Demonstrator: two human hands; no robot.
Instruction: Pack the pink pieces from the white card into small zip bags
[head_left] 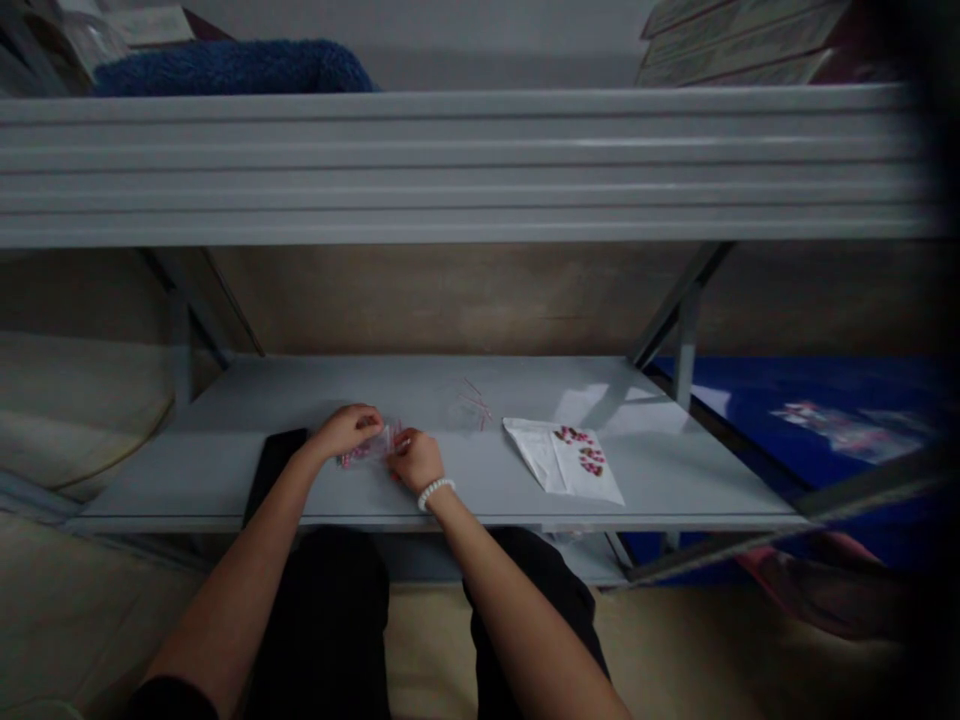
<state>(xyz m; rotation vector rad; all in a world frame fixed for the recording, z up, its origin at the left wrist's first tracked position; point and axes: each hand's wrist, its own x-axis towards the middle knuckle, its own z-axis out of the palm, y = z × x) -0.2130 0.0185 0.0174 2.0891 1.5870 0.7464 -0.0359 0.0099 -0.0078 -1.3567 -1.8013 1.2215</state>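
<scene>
Clear plastic bag [367, 445], small and crinkled with pinkish contents, was held above the front of a grey metal shelf [337, 390]. Its long axis ran crosswise, rising slightly toward the right end. The left hand [346, 430] curled closed over its upper edge, while the right hand [416, 460] pinched its right end, a white beaded bracelet [435, 492] circling that wrist. Just left of the bag, a flat black rectangular slab [274, 470] lay beneath the left wrist. To the right were thin reddish wires [475, 403] in a loose scatter, then a white paper sheet [562, 460] printed with clusters of pink-red flowers. Above, a ribbed grey shelf edge [450, 165] crossed the view, with fuzzy blue fabric [232, 70] on top.
</scene>
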